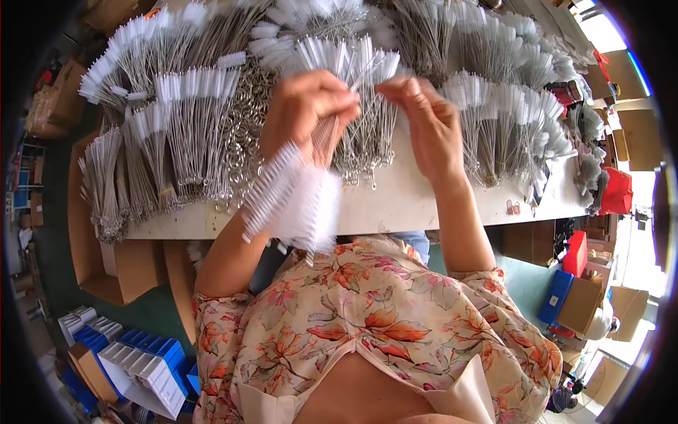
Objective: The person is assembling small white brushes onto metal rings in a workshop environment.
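My left hand (307,109) is closed around the wire stems of a bundle of wire brushes (300,205). Their white bristle heads hang down toward my chest and are smeared by motion. Across from it, my right hand (427,116) is raised with its fingers pinched together, slightly blurred; whatever lies between its fingertips is too small to make out. Behind and between the hands, more brushes (374,120) lie in a row, bristles away from me and looped wire ends toward me. A heap of metal rings (247,116) lies left of my left hand.
Bunched brushes (194,127) cover the left of the pale table (417,208); further bunches (494,127) lie on the right. An opened cardboard box (134,272) stands below the left table edge. Blue and white bins (145,367) sit on the green floor. A red bag (616,191) is at far right.
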Motion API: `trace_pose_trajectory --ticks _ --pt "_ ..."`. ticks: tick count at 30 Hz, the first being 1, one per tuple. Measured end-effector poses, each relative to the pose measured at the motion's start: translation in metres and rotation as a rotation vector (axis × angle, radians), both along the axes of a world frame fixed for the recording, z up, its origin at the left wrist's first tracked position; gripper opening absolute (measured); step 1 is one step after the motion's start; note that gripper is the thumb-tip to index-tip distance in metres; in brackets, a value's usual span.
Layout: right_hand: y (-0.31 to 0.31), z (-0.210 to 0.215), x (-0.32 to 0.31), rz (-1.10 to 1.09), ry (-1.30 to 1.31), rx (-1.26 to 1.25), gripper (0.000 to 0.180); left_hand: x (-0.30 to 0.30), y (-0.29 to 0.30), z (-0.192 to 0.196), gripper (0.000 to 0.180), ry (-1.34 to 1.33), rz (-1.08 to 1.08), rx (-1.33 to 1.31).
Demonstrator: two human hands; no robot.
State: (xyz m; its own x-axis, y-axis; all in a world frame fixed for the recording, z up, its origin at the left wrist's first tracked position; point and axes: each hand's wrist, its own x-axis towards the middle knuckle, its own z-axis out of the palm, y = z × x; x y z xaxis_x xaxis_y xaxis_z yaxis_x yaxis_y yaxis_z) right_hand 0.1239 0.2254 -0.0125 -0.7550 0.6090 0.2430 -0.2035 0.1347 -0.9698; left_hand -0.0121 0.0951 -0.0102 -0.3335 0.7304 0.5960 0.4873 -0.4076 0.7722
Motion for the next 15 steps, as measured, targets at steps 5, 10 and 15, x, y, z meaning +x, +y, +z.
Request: trace_pose_trajectory --ticks 5,10,15 --pt "-0.039 -0.046 0.001 0.229 0.198 -0.992 0.019 0.046 -0.018 -0.06 0.03 0.362 0.139 0.17" --pt "-0.007 -0.003 0.032 0.345 -0.376 -0.271 0.016 0.061 -0.055 -0.083 0.034 0.298 0.214 0.023" --pt "-0.025 -0.012 0.052 0.483 -1.332 1.631 0.009 0.068 -0.083 -0.122 0.03 -0.016 -0.015 -0.313"
